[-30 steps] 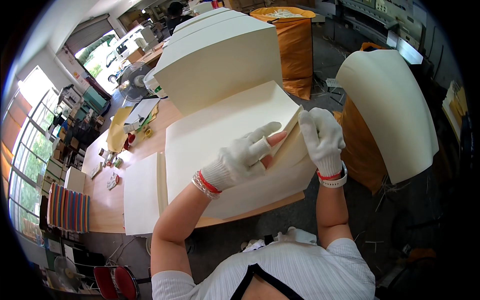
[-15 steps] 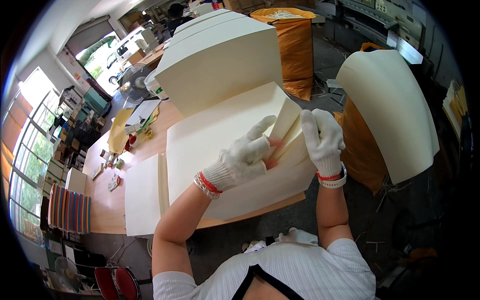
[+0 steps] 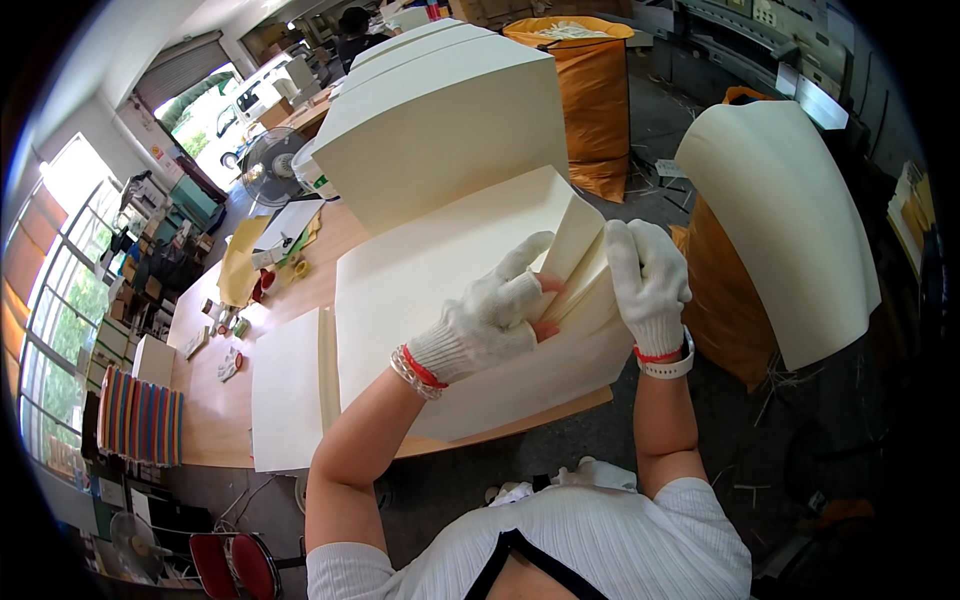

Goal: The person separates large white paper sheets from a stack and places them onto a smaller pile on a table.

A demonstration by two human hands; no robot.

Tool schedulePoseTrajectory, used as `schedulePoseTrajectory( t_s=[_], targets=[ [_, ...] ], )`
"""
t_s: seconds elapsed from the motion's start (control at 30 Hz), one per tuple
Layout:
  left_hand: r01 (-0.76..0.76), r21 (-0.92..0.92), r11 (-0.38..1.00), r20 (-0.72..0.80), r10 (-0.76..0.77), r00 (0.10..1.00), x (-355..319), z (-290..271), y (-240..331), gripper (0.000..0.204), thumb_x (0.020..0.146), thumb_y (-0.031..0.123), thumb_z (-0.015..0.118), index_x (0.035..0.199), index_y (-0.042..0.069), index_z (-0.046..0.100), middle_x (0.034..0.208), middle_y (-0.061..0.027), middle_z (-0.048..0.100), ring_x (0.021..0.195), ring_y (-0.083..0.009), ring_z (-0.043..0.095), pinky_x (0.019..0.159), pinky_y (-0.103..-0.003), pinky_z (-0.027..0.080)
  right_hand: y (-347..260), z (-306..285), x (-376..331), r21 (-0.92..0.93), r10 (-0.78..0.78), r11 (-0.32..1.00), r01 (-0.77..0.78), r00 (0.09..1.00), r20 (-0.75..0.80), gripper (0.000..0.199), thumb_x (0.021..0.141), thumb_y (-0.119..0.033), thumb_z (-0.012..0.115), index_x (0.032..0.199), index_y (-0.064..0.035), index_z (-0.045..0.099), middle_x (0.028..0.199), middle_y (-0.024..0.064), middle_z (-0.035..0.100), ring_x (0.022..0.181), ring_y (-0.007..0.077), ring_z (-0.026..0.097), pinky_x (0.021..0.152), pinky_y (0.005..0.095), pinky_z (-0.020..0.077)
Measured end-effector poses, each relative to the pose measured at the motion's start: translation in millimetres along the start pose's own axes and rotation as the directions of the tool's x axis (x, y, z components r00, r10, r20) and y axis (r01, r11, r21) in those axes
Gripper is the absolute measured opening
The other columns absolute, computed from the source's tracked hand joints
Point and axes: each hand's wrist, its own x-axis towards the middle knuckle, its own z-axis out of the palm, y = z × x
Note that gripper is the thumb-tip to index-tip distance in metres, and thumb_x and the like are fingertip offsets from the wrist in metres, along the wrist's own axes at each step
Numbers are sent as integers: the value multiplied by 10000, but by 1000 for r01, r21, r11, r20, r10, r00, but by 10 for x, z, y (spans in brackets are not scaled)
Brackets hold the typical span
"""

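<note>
A stack of large cream-white paper sheets [image 3: 440, 255] lies on the table in front of me, its right-hand corner bent up and fanned into separate leaves. My right hand [image 3: 648, 275], in a white knit glove, is closed at that raised corner, pinching the sheets' edges. My left hand [image 3: 490, 315], gloved with some bare fingertips showing, rests on the stack with thumb and fingers apart. Its fingertips touch the fanned leaves. How deep they reach between the leaves is hidden.
Tall piles of paper [image 3: 440, 140] stand behind the stack. Orange sacks [image 3: 590, 110] are beyond and to the right, one under a large curved sheet [image 3: 775, 230]. At left, the wooden table [image 3: 215, 400] bears a smaller paper stack [image 3: 287, 390], tape and small items. A person is far back.
The fanned leaves at the corner have shifted slightly between my hands. Both hands keep nearly the same place and pose.
</note>
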Motion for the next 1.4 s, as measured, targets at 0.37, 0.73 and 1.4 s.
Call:
schedulePoseTrajectory(
  t_s=[0.37, 0.73, 1.4],
  targets=[
    [16, 26, 1000, 77, -18, 997, 1, -7, -25, 495, 722, -96, 665, 1183, 82, 658, 1267, -165, 598, 1027, -290, 655, 885, -348, 512, -16, 30, 31, -16, -50, 999, 49, 998, -37, 197, 839, -5, 668, 1034, -22, 642, 695, 62, 483, 582, 230, 502, 538, 349, 432],
    [-74, 71, 995, 90, 68, 994, 45, -16, -10, 410, 736, -75, 645, 1123, 59, 671, 1376, -218, 548, 1023, -362, 667, 817, -375, 554, -4, 2, 29, 49, -49, 998, 50, 999, -21, 218, 818, 30, 662, 1030, -17, 639, 715, 71, 479, 590, 240, 504, 530, 357, 426],
    [-53, -16, 998, 32, 53, 998, 46, 10, 16, 192, 781, 16, 760, 849, 32, 581, 1399, -231, 521, 1038, -365, 663, 855, -379, 547, -21, 12, 27, -20, -56, 998, 55, 998, -25, 218, 819, 27, 659, 1031, -13, 635, 720, 70, 478, 609, 228, 513, 525, 340, 434]
  ],
)
